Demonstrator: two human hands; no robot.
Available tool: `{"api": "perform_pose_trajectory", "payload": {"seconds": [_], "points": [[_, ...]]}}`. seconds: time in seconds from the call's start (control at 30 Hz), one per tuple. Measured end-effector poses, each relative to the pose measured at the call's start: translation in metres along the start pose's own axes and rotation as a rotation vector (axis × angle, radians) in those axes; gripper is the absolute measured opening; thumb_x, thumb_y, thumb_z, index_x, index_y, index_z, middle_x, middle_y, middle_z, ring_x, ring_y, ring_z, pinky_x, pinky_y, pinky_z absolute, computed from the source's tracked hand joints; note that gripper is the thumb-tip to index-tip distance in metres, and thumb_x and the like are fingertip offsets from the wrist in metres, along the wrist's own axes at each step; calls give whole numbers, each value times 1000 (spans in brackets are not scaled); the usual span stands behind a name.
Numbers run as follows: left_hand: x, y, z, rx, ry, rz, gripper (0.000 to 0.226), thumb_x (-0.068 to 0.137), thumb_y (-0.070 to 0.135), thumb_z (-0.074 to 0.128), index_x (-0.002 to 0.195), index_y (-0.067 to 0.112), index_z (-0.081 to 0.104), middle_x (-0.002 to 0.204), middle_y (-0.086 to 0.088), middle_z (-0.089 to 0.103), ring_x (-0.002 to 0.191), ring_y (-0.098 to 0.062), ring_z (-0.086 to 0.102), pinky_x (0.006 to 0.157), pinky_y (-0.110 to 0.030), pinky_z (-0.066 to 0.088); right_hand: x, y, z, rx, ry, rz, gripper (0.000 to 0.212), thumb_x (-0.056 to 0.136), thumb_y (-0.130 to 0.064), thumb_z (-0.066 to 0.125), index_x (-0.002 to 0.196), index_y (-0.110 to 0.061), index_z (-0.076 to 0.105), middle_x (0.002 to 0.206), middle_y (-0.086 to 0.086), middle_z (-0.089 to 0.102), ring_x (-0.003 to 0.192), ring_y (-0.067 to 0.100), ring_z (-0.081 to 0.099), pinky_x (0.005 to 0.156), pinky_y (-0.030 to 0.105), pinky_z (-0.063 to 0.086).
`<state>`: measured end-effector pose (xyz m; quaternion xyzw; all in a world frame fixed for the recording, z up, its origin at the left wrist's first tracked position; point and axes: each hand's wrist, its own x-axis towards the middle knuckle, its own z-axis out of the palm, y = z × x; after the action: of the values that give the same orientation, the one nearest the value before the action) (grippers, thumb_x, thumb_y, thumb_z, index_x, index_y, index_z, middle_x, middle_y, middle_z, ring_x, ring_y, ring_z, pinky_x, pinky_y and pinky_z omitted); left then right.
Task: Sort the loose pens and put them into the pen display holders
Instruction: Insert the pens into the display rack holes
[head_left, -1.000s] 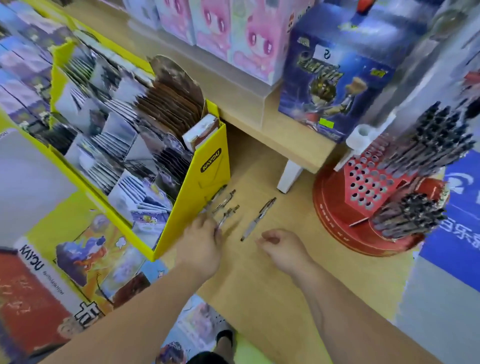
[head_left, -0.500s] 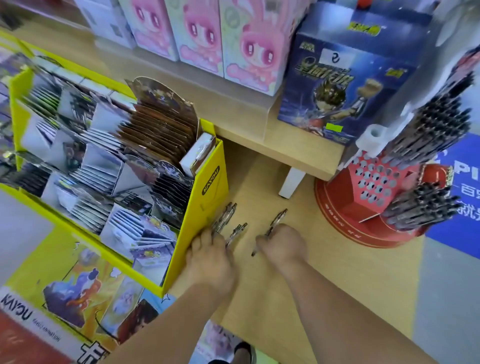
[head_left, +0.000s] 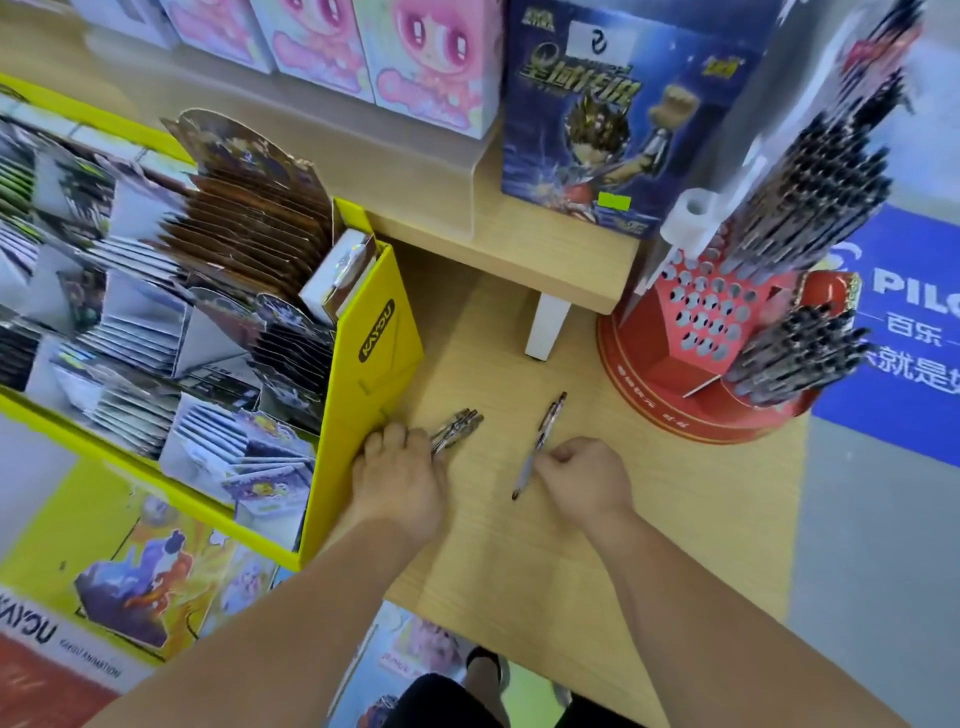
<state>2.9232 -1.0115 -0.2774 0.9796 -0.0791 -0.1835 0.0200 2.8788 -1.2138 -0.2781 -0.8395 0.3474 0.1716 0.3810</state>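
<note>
Several loose pens (head_left: 457, 428) lie bunched together on the wooden counter (head_left: 519, 545), and my left hand (head_left: 397, 478) grips their near ends beside the yellow box. A single pen (head_left: 537, 447) lies apart to the right, pointing away from me. My right hand (head_left: 584, 478) has its fingers curled and pinches the lower part of that pen. The red rotating pen display holder (head_left: 696, 332) stands at the right, with several empty holes on its near face and dark pens filling other faces.
A yellow card display box (head_left: 374, 353) full of card packs stands left of the pens. A raised wooden shelf (head_left: 519, 249) behind carries pink boxes and a blue figure box (head_left: 623, 114). A blue sign lies at the right.
My left hand has gathered the three spread pens into one bunch. My right hand has moved up to the single pen and taken hold of it. The camera has shifted closer.
</note>
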Motion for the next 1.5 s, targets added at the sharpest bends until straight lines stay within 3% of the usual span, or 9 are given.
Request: {"api": "perform_pose_trajectory", "payload": {"seconds": [0.13,0.43,0.6,0.67,0.8,0.87,1.07,1.37,1.5], "points": [[5,-1,4,17,-9,47,29,105,42,36,118,21,51,123,-6,55,116,-27,49,91,-40,44,2,-8,2,-35,48,21,46,76,-61,72,62,-18,67,57,0,65,53,16,62,47,26,41],[-2,-16,1,88,-24,218,26,105,39,32,116,23,49,118,-2,56,111,-26,50,89,-39,41,-8,6,-4,-31,10,25,9,72,-30,69,66,-23,67,64,-4,68,61,16,65,57,32,55],[-4,-29,-15,49,-149,406,16,106,38,38,112,25,44,90,0,60,75,-26,56,57,-37,39,-23,31,-11,68,-65,-14,5,73,-26,71,68,-26,70,64,-9,68,65,9,64,58,26,49],[-5,-32,-20,75,-249,444,22,102,45,45,120,31,42,93,1,65,77,-25,60,55,-34,41,-32,43,-13,134,-113,-14,6,75,-22,72,70,-25,73,62,-10,67,64,12,63,60,26,47],[-1,-34,-23,133,-287,444,37,91,41,59,126,35,50,104,3,67,90,-22,65,61,-32,48,-46,63,-19,280,-127,44,7,81,-18,73,75,-15,76,76,12,73,73,36,66,71,45,55],[2,-32,-21,145,-268,428,34,90,38,63,122,33,55,104,3,63,91,-21,64,64,-32,51,-50,69,-21,326,-120,68,9,83,-18,74,76,-13,76,81,16,73,69,32,65,73,49,56],[7,-21,-16,198,-283,431,35,90,39,70,120,27,58,118,1,51,99,-22,63,75,-34,52,-59,76,-25,401,-144,97,7,84,-17,73,78,-14,75,74,8,75,66,17,66,68,39,54],[3,-11,-16,164,-304,415,21,95,35,60,115,27,63,113,-1,67,101,-23,63,71,-30,45,-67,74,-37,516,-116,139,8,87,-14,74,81,-11,73,72,2,74,58,5,67,54,17,48],[-7,-2,-16,-149,-372,286,13,95,31,63,99,19,62,98,-4,68,85,-20,61,64,-28,41,-77,70,-56,504,-101,132,7,88,-16,73,85,-10,72,78,5,76,64,7,70,54,16,50]]}}
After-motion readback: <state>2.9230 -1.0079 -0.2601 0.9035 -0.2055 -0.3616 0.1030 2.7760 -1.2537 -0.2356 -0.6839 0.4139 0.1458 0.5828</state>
